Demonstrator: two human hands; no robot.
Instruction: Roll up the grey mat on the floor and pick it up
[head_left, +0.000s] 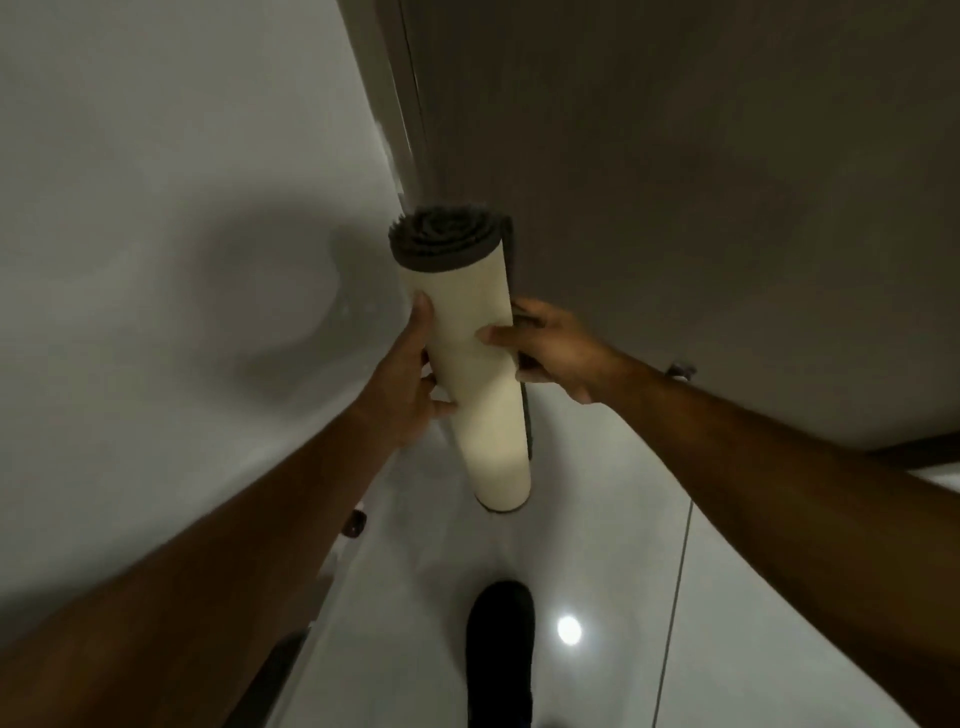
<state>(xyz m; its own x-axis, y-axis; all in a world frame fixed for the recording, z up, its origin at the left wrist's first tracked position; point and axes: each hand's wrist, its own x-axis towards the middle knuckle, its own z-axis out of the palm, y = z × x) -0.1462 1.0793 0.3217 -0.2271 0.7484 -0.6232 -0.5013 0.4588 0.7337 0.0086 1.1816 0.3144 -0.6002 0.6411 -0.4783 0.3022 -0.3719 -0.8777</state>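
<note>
I've got the rolled grey mat (470, 364) upright, lifted above the white floor (597, 545). My left hand (415, 369) clasps its pale side; my right hand (550, 348) grips the opposite edge.

one rolled mat (470, 364), two hands, one dark shoe (500, 654).

Your left hand (415, 369) wraps behind the rolled mat (470, 374), so most of its fingers are hidden from you; only the thumb and a few fingertips show. Your right hand (550, 353) likewise hides its fingers behind the roll and its loose dark flap. The roll's bottom end blocks whether it touches the floor (597, 545). Your shoe (500, 654) is cut off by the lower edge. Small dark objects near the wall (156, 208) are too blurred to identify.
</note>
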